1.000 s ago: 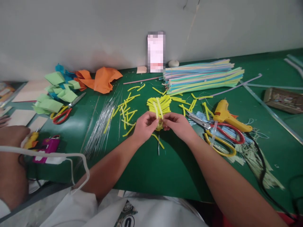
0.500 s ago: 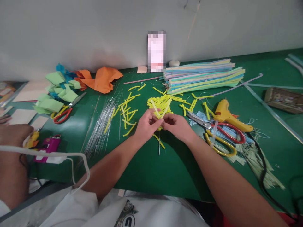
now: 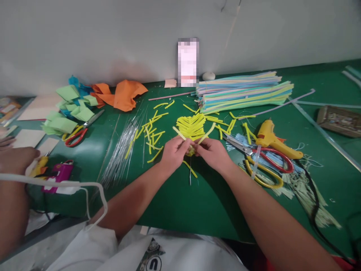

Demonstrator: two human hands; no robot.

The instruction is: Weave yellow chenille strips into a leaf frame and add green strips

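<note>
My left hand (image 3: pixel 174 151) and my right hand (image 3: pixel 212 151) meet at the middle of the green table (image 3: pixel 180 203), both pinched on a short yellow fuzzy stick (image 3: pixel 192 149) whose two ends spread up and outward in a V. A thin wire hangs down from between my fingers. Just beyond my hands lies a heap of cut yellow sticks (image 3: pixel 191 126), and more cut pieces (image 3: pixel 150 135) are scattered to the left.
Red-and-yellow scissors (image 3: pixel 259 160) and a yellow glue gun (image 3: pixel 272 139) lie right of my hands. A stack of pastel sticks (image 3: pixel 245 92) sits behind. Thin wires (image 3: pixel 121 150), a second pair of scissors (image 3: pixel 77 132), green and orange paper lie left. Another person's hand (image 3: pixel 17 160) is at far left.
The two ends of the yellow stick, upright and close together a second ago, have been bent apart into a wide V. My hands stay in place.
</note>
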